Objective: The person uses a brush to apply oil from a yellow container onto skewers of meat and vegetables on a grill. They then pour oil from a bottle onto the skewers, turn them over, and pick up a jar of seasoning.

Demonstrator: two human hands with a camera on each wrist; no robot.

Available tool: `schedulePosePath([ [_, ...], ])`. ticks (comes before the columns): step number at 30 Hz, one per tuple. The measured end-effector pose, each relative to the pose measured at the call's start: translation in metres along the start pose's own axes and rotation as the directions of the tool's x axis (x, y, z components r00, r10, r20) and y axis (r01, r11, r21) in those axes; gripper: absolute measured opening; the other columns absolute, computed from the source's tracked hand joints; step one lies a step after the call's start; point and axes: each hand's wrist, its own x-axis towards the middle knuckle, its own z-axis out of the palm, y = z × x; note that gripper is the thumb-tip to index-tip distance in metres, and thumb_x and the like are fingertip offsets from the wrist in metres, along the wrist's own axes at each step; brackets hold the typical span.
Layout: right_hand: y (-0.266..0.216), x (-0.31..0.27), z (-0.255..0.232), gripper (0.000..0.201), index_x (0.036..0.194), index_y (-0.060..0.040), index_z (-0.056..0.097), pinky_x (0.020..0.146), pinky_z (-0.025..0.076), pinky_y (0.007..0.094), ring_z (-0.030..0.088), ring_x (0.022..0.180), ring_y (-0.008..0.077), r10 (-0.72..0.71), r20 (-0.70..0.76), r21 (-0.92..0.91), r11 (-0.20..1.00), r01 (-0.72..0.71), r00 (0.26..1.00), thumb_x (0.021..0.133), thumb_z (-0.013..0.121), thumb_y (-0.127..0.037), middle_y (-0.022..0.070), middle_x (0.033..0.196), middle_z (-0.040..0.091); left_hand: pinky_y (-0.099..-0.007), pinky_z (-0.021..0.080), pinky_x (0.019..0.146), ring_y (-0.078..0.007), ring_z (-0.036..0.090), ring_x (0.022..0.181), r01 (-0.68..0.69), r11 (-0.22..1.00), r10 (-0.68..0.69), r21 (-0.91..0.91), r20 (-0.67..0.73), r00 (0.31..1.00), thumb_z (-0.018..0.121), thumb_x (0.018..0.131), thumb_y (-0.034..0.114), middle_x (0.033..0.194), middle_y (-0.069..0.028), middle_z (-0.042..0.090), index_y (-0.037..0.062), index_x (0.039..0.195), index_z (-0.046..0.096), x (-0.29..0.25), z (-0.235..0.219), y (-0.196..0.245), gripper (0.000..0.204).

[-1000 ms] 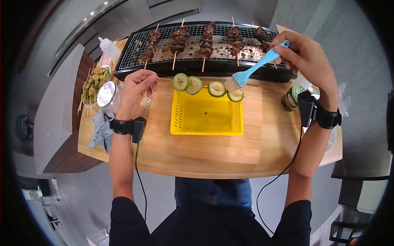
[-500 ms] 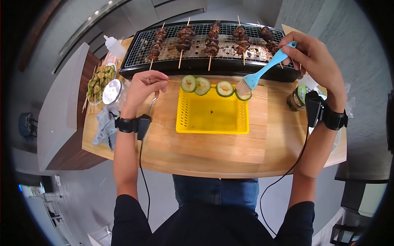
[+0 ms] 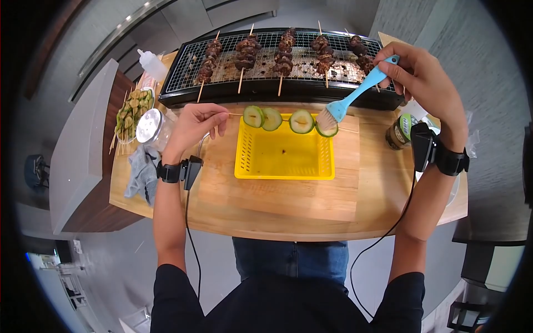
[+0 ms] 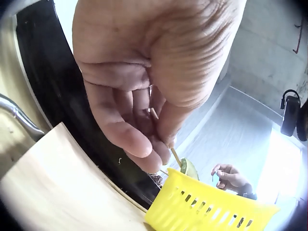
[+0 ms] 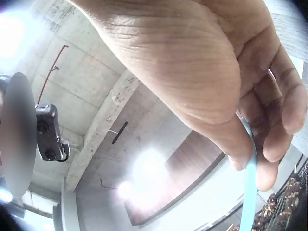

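My left hand (image 3: 194,126) pinches the end of a thin wooden skewer (image 3: 235,114) between thumb and fingers. Threaded along it are several green-rimmed cucumber slices (image 3: 271,119), held level over the back rim of a yellow basket (image 3: 285,177). A light blue basting brush (image 3: 358,91) is held by its handle in my right hand (image 3: 427,80), and its pale bristles lie on the rightmost slice. In the left wrist view, a slice (image 4: 189,168) shows just past the fingertips. The brush handle (image 5: 249,192) runs down from the thumb in the right wrist view.
Behind the basket, a black grill (image 3: 261,93) bears several dark meat skewers (image 3: 283,53). To the left are a plate of sliced vegetable skewers (image 3: 133,114), a lidded jar (image 3: 151,126), a squeeze bottle (image 3: 152,65) and a grey cloth (image 3: 143,172). A green-labelled jar (image 3: 401,133) stands at right.
The brush bristles have shifted from the left edge of the rightmost slice onto its face. My left fingers have turned slightly at the skewer's end. The head view has shifted a little.
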Motion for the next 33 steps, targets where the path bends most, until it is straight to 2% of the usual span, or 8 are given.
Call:
schedulePosePath([
  [4, 0.001, 0.001, -0.002, 0.017, 0.104, -0.0068, 0.063, 0.048, 0.038, 0.0179, 0.049, 0.057, 0.0010, -0.006, 0.009, 0.028, 1.000, 0.006, 1.000, 0.097, 0.060, -0.022, -0.0039, 0.070, 0.061, -0.0195, 0.046, 0.051, -0.0072, 0.062, 0.063, 0.010, 0.999, -0.011, 0.031, 0.026, 1.000, 0.060, 0.094, 0.007, 0.073, -0.0035, 0.066, -0.0032, 0.097, 0.069, -0.001, 0.000, 0.000, 0.014],
  [9, -0.001, 0.001, -0.002, 0.018, 0.105, -0.0071, 0.064, 0.048, 0.038, 0.0170, 0.049, 0.058, 0.0008, -0.004, 0.008, 0.033, 0.999, 0.004, 1.000, 0.097, 0.060, -0.023, -0.0041, 0.071, 0.061, -0.0193, 0.045, 0.051, -0.0068, 0.061, 0.062, -0.059, 0.998, 0.059, 0.005, 0.068, 0.996, 0.057, 0.096, 0.008, 0.070, -0.0027, 0.064, -0.0034, 0.094, 0.068, -0.002, 0.000, 0.002, 0.016],
  [12, -0.005, 0.001, 0.000, 0.018, 0.105, -0.0073, 0.064, 0.049, 0.038, 0.0168, 0.049, 0.060, 0.0007, -0.046, -0.062, 0.084, 0.995, 0.051, 0.997, 0.097, 0.059, -0.023, -0.0040, 0.071, 0.061, -0.0191, 0.045, 0.051, -0.0064, 0.060, 0.060, -0.095, 0.994, 0.100, -0.054, 0.098, 0.990, 0.056, 0.098, 0.012, 0.068, -0.0028, 0.063, -0.0039, 0.092, 0.067, -0.002, -0.002, 0.001, 0.020],
  [14, -0.006, 0.003, 0.002, 0.018, 0.105, -0.0074, 0.064, 0.050, 0.038, 0.0163, 0.049, 0.061, 0.0008, -0.124, -0.161, 0.098, 0.985, 0.140, 0.979, 0.097, 0.059, -0.022, -0.0036, 0.071, 0.061, -0.0196, 0.045, 0.050, -0.0072, 0.059, 0.058, -0.098, 0.993, 0.104, -0.073, 0.095, 0.990, 0.056, 0.099, 0.014, 0.066, -0.0027, 0.062, -0.0043, 0.091, 0.067, -0.003, -0.002, 0.000, 0.023],
  [15, -0.008, 0.003, 0.004, 0.018, 0.105, -0.0074, 0.064, 0.050, 0.038, 0.0163, 0.049, 0.061, 0.0008, -0.124, -0.161, 0.099, 0.985, 0.141, 0.979, 0.097, 0.059, -0.022, -0.0036, 0.071, 0.061, -0.0201, 0.044, 0.050, -0.0079, 0.058, 0.057, -0.100, 0.991, 0.108, -0.091, 0.092, 0.990, 0.056, 0.099, 0.016, 0.064, -0.0026, 0.060, -0.0048, 0.090, 0.066, -0.003, -0.001, 0.000, 0.025],
  [17, -0.013, 0.006, 0.009, 0.018, 0.106, -0.0067, 0.064, 0.050, 0.039, 0.0165, 0.050, 0.061, 0.0013, -0.132, -0.139, 0.252, 0.954, 0.164, 0.981, 0.097, 0.059, -0.022, -0.0026, 0.072, 0.063, -0.0210, 0.043, 0.049, -0.0090, 0.057, 0.056, -0.098, 0.986, 0.111, -0.131, 0.097, 0.989, 0.055, 0.099, 0.017, 0.063, -0.0025, 0.058, -0.0051, 0.089, 0.065, -0.003, -0.002, -0.001, 0.026],
  [23, -0.022, 0.012, 0.032, 0.017, 0.105, -0.0052, 0.064, 0.051, 0.042, 0.0173, 0.052, 0.060, 0.0025, -0.179, -0.089, 0.312, 0.929, 0.198, 0.980, 0.096, 0.059, -0.019, -0.0002, 0.073, 0.065, -0.0227, 0.042, 0.048, -0.0111, 0.055, 0.053, -0.070, 0.981, 0.093, -0.179, 0.127, 0.988, 0.055, 0.099, 0.017, 0.060, -0.0019, 0.054, -0.0055, 0.085, 0.064, -0.003, -0.003, -0.002, 0.028],
  [33, -0.038, 0.019, 0.070, 0.016, 0.103, -0.0026, 0.065, 0.058, 0.050, 0.0236, 0.062, 0.062, 0.0098, -0.178, -0.022, 0.271, 0.946, 0.177, 0.984, 0.092, 0.062, -0.014, 0.0071, 0.078, 0.071, -0.0238, 0.041, 0.047, -0.0120, 0.055, 0.050, -0.038, 0.991, 0.057, -0.128, 0.144, 0.988, 0.055, 0.099, 0.015, 0.056, -0.0029, 0.053, -0.0054, 0.081, 0.063, -0.001, -0.001, -0.001, 0.029],
])
